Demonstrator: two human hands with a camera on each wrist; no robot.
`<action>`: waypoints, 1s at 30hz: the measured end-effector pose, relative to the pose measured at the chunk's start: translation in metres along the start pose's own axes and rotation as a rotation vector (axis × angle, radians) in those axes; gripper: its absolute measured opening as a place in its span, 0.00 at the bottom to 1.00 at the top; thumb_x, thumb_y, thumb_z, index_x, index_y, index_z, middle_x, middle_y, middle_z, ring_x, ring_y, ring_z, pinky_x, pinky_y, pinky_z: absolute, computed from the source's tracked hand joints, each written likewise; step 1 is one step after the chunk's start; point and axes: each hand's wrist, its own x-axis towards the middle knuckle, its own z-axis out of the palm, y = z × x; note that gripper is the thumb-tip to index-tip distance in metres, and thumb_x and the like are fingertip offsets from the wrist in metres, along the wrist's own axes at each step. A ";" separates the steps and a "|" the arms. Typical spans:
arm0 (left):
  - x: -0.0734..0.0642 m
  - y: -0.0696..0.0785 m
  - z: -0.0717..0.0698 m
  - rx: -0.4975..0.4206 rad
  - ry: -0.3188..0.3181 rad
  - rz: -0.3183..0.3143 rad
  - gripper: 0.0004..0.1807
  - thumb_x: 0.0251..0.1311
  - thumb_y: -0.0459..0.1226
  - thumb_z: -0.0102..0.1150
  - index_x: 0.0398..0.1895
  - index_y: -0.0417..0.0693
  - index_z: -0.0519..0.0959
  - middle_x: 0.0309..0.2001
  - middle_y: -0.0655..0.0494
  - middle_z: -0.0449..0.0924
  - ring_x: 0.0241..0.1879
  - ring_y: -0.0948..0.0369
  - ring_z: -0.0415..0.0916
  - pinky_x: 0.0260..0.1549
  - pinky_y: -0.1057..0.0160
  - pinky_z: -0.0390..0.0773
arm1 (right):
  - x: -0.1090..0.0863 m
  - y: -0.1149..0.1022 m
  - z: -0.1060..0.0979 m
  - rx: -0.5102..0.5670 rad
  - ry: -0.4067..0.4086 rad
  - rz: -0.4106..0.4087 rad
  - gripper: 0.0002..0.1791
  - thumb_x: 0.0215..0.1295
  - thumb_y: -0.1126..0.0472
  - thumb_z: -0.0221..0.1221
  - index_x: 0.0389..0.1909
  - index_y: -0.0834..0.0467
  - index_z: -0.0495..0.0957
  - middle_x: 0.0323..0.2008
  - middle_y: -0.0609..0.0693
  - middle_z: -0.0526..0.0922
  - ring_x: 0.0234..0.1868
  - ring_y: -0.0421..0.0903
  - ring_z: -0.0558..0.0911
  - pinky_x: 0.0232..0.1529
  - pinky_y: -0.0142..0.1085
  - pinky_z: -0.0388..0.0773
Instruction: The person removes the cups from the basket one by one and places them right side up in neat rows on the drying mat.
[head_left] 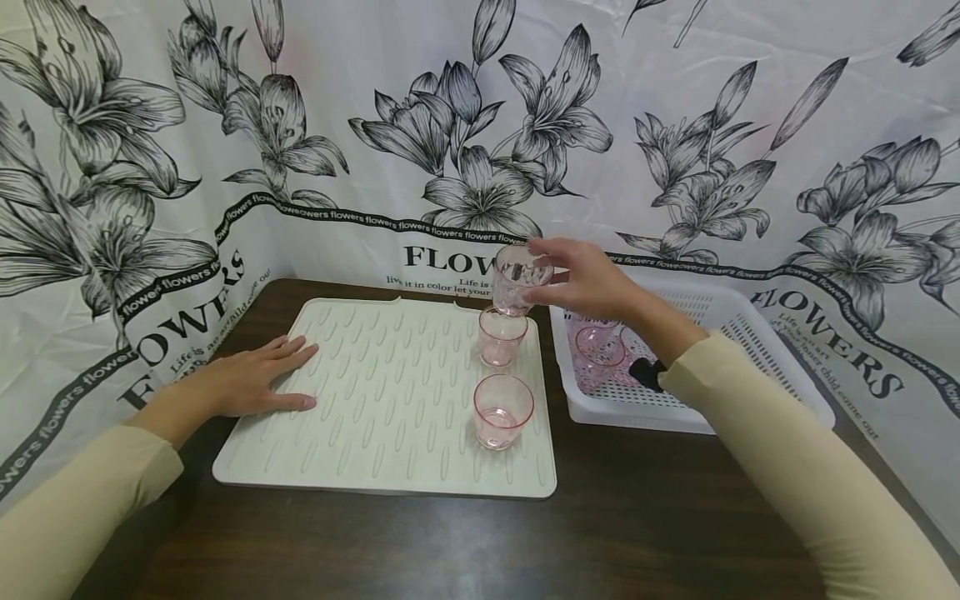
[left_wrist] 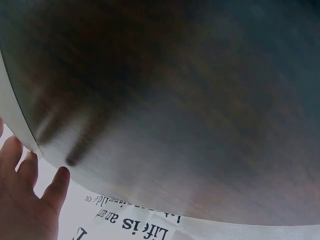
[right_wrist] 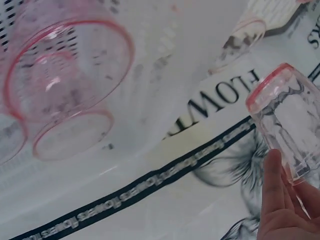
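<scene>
In the head view my right hand (head_left: 581, 279) grips a clear pink-tinted glass (head_left: 517, 279) by its side, over the far right corner of the white ribbed draining mat (head_left: 375, 392). The right wrist view shows that glass (right_wrist: 290, 120) between thumb and fingers, its pink rim toward the upper left. Two more pink-rimmed glasses stand on the mat's right side: a farther glass (head_left: 501, 340), just below the held one in view, and a nearer glass (head_left: 501, 417). My left hand (head_left: 258, 379) lies with fingers extended on the mat's left edge.
A white perforated plastic basket (head_left: 637, 412) stands right of the mat, with several pink-tinted glasses (head_left: 600, 346) inside. The right forearm crosses over it. Behind the dark wooden table (head_left: 465, 546) hangs a white flower-printed cloth (head_left: 315, 108).
</scene>
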 end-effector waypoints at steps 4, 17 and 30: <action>-0.001 0.000 0.001 -0.003 0.002 -0.001 0.57 0.53 0.75 0.51 0.78 0.48 0.56 0.76 0.37 0.51 0.73 0.34 0.47 0.60 0.27 0.58 | 0.010 -0.009 0.012 0.001 -0.013 -0.017 0.44 0.60 0.55 0.70 0.74 0.61 0.62 0.71 0.56 0.67 0.66 0.53 0.74 0.60 0.46 0.75; -0.002 0.003 -0.001 -0.012 0.002 -0.004 0.57 0.53 0.75 0.51 0.78 0.49 0.56 0.77 0.37 0.51 0.74 0.34 0.47 0.59 0.27 0.59 | 0.036 -0.028 0.049 0.007 -0.125 -0.061 0.45 0.61 0.55 0.69 0.75 0.62 0.58 0.69 0.58 0.69 0.64 0.51 0.76 0.57 0.39 0.77; -0.001 0.001 -0.001 -0.004 -0.002 -0.018 0.59 0.50 0.78 0.48 0.78 0.50 0.56 0.77 0.38 0.50 0.74 0.35 0.46 0.59 0.26 0.59 | 0.057 -0.029 0.075 -0.045 -0.217 -0.011 0.44 0.62 0.55 0.68 0.76 0.59 0.59 0.71 0.56 0.68 0.56 0.50 0.81 0.57 0.41 0.76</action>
